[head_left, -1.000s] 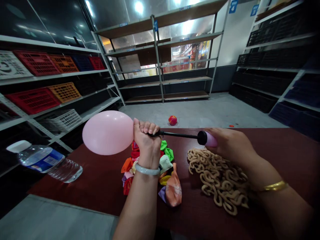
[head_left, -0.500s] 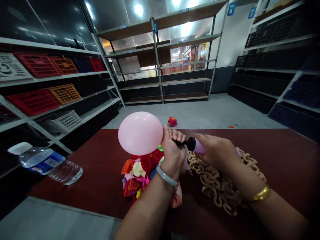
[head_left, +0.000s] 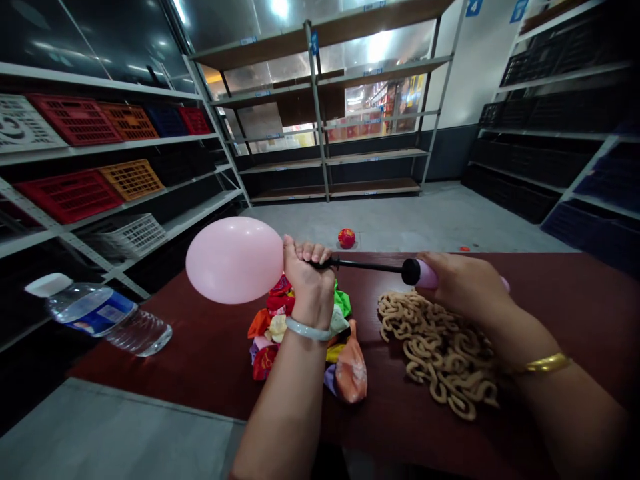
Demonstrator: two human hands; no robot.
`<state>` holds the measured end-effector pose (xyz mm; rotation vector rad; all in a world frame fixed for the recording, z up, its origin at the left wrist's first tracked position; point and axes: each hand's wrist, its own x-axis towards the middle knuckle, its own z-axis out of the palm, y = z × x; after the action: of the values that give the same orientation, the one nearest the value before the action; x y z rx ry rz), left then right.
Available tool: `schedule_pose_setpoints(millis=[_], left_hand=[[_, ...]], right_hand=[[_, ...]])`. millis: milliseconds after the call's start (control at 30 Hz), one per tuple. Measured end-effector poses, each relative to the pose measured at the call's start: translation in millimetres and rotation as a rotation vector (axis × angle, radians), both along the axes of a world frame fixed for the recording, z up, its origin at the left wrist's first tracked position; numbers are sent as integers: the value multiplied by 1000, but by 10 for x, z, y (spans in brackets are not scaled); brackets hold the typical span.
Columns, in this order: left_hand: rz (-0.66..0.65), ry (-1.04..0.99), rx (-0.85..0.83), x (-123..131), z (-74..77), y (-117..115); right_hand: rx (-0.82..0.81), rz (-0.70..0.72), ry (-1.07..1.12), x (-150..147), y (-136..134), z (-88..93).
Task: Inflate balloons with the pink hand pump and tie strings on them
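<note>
My left hand (head_left: 309, 275) is a fist round the neck of a pink balloon (head_left: 234, 259) and the nozzle end of a hand pump (head_left: 370, 267). The balloon bulges out to the left of the fist, above the table. My right hand (head_left: 463, 285) is wrapped round the pump's pink barrel, pulled out to the right so the thin black rod shows between my hands. Under my left wrist lies a heap of limp coloured balloons (head_left: 345, 363). A pile of beige plastic chain links (head_left: 443, 353) lies under my right hand.
A dark red table (head_left: 200, 353) holds everything. A water bottle (head_left: 103, 313) lies on its side at the left edge. Shelving with red, orange and white baskets (head_left: 75, 193) runs along the left; a small red ball (head_left: 346, 237) sits on the floor beyond the table.
Half a second ago the pump was pushed in, my hands close together. Now my right hand has drawn the barrel back to the right, and the balloon has swung back to the left.
</note>
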<state>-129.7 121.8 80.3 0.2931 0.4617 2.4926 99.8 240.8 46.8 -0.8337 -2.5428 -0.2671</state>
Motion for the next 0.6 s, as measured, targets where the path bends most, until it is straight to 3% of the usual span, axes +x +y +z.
schedule_pose_setpoints(millis=[367, 467, 600], left_hand=[[-243, -16, 21, 746, -161, 226], [-230, -6, -22, 715, -138, 224], [-149, 28, -11, 396, -50, 171]], right_hand=[[64, 22, 4, -209, -385, 54], [13, 48, 27, -235, -380, 14], [20, 26, 42, -166, -215, -33]])
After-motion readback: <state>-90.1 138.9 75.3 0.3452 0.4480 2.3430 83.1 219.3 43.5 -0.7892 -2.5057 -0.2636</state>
